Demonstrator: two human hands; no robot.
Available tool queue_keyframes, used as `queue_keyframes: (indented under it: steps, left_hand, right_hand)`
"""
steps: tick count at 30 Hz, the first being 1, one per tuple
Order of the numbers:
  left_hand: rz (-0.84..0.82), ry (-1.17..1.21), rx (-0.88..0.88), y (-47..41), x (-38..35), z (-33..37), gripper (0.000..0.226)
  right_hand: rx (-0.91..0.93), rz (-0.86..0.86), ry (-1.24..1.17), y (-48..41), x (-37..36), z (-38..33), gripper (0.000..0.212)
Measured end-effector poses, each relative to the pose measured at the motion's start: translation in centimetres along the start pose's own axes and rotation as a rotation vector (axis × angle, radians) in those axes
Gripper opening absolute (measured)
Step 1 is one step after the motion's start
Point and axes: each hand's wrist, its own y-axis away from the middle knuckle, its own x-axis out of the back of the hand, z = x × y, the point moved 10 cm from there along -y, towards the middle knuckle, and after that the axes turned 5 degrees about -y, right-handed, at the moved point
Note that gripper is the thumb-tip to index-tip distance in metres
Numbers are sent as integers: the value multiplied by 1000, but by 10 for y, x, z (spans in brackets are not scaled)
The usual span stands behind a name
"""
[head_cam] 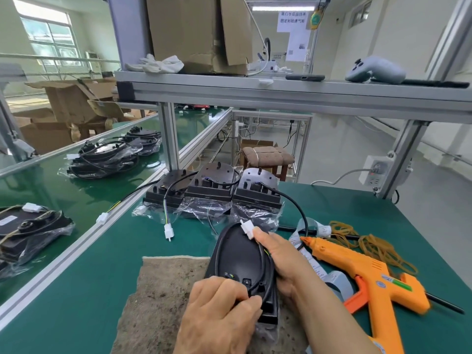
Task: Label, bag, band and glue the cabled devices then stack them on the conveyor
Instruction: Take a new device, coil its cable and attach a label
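A black oval device (237, 254) lies on a brown mat (163, 302) in front of me. My left hand (219, 315) pinches its black cable (265, 279) at the device's near end. My right hand (278, 256) holds the same cable against the device's right edge, just below its white connector (247, 229). Three more black devices (212, 187) stand in a row on clear bags behind it. An orange glue gun (362, 274) lies at my right beside a heap of rubber bands (370, 246) and a label strip (314, 267).
The green conveyor (51, 195) runs along the left and carries bagged devices (102, 157) in stacks, with another bagged stack (28, 233) nearer. An aluminium frame post (169, 139) and an overhead shelf (281, 90) with a cardboard box stand ahead. A power socket (375, 169) hangs at right.
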Motion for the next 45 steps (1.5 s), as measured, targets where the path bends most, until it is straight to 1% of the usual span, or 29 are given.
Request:
queue_keyframes:
  steps: [2,3,5,8,9,10,11,12,14,16,18,19,21,23,25,28,30,33,34,35,37,39,40,43,45]
  left_hand:
    - [-54,-23,-17,1,-4,1,10]
    - [-94,-42,-30,3,-7,0,11]
    - [-162,-68,-49,9,-14,-1,12]
    - [-260,-85,-85,15,-28,1,15]
    - [-297,-94,-95,14,-34,2,16]
    - [-338,-109,-92,12,-39,1,16]
    - [-379,-126,-80,8,-43,-1,17]
    - [-416,-135,-66,5,-46,-2,18]
    - [-483,-125,-55,1,-49,-2,15]
    - [-532,-123,-64,1,-51,-1,15]
    - [-561,-134,-47,3,-51,-4,25]
    - [-553,-129,-28,3,-49,-5,30]
    - [-490,-95,11,-1,-40,-6,34]
    - [-390,-46,48,-9,-29,-5,32]
    - [-320,5,84,-17,-22,-4,29]
    - [-324,78,119,-27,-23,1,27]
    - [-358,134,165,-31,-29,1,27]
    - [-386,237,281,-36,-41,-4,21]
    - [-393,266,313,-38,-46,-6,17]
    - [-402,297,344,-40,-52,-7,12]
    - [-418,360,419,-45,-65,-11,6]
    - [-438,404,516,-48,-81,-16,5]
    - [-460,418,565,-48,-91,-20,6]
    - [-580,462,675,-46,-121,-24,12]
    - [-659,466,708,-44,-137,-24,9]
  right_hand:
    - [15,47,110,1,4,3,36]
    - [24,80,219,0,8,5,38]
    - [79,158,534,0,17,0,42]
    - [233,242,914,3,16,-19,43]
    - [286,274,1075,6,12,-27,44]
    - [330,304,1251,9,8,-34,46]
    - [368,318,1353,13,5,-40,46]
    - [391,308,1367,17,2,-45,45]
    - [427,286,1300,26,4,-59,51]
    - [444,338,1283,33,21,-81,52]
    - [405,408,1338,40,48,-100,51]
    - [364,444,1380,43,64,-108,50]
    - [210,483,1473,48,94,-115,52]
    - [48,446,1550,49,115,-109,50]
    - [-57,399,1595,49,123,-102,41]
    - [-121,332,1617,49,120,-93,31]
    - [-142,280,1596,51,115,-87,34]
    - [-117,195,1486,51,108,-77,51]
    - [-82,187,1409,51,107,-76,56]
    - [-25,191,1276,50,106,-77,58]
    - [93,214,852,51,107,-80,57]
    - [151,203,438,50,106,-76,54]
    - [162,187,310,49,103,-73,53]
    - [171,138,111,46,91,-62,54]
    - [180,125,24,45,88,-58,58]
